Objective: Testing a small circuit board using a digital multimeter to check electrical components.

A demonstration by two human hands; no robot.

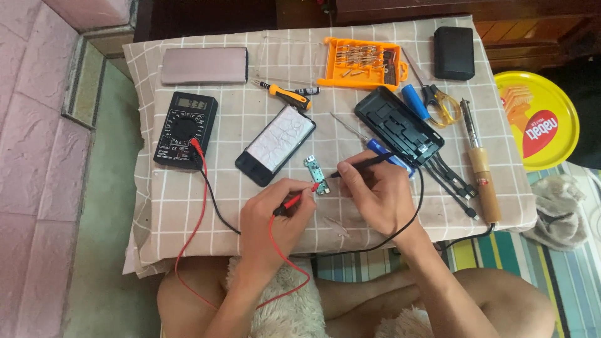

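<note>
Head view: left hand [275, 216] gripping red probe [294, 199], right hand [375, 191] gripping black probe [363, 165], tips on small circuit board [315, 173] mid-desk [188, 206]; phone [275, 145] just beside, multimeter [186, 129] near left edge.

Circuit board [317, 174] lies between multimeter [186, 129] and soldering iron [481, 164].
</note>
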